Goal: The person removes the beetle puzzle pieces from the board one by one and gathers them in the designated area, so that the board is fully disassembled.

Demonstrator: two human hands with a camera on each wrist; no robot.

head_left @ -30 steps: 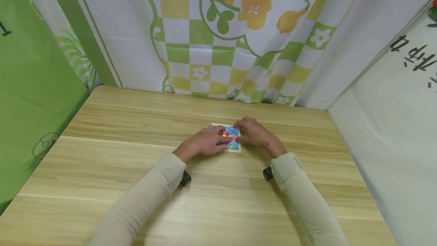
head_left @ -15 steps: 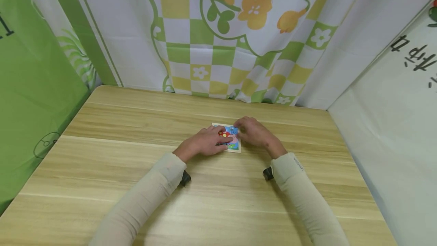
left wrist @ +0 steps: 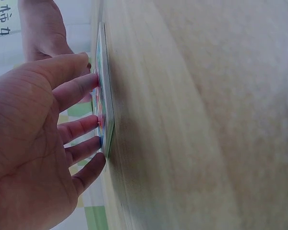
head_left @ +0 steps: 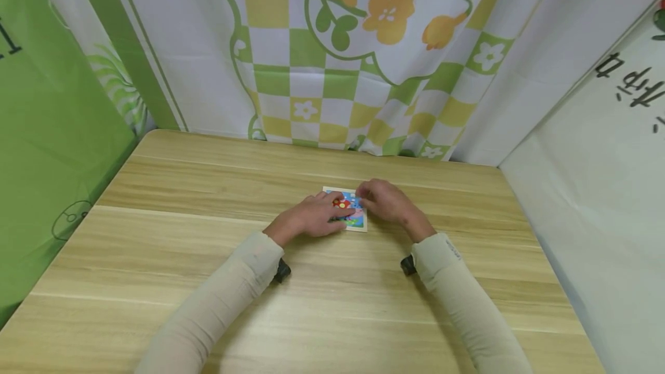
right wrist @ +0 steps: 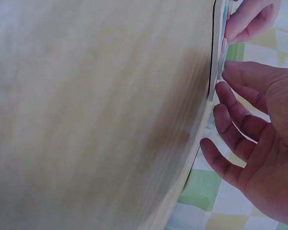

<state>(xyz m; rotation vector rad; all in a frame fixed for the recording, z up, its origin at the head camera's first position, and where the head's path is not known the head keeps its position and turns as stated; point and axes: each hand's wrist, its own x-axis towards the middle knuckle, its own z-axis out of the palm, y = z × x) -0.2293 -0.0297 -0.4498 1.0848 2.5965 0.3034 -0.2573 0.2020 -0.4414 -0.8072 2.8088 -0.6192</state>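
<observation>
A small, square picture puzzle (head_left: 353, 223) with a pale border lies flat on the table; its face is blue, red, pink and green. The fingers of my left hand (head_left: 315, 215) spread across its left half, hiding part of the picture. In the left wrist view, several fingertips (left wrist: 97, 121) of that hand meet the puzzle's face (left wrist: 103, 96). My right hand (head_left: 387, 201) is at the puzzle's upper right corner, fingers loosely curved. In the right wrist view its thumb (right wrist: 247, 74) reaches the puzzle's edge (right wrist: 216, 57), with the index fingertip close below.
The wood-grain table (head_left: 322, 305) extends around the puzzle on all sides. Behind its far edge hangs a checked, flowered curtain (head_left: 337, 82). A green cloth (head_left: 57, 149) stands at the left and a white sheet with writing (head_left: 597, 189) at the right.
The right thumb has moved from the puzzle's right side up toward the index finger, uncovering more of the picture's right edge. The left hand stays in place on the puzzle.
</observation>
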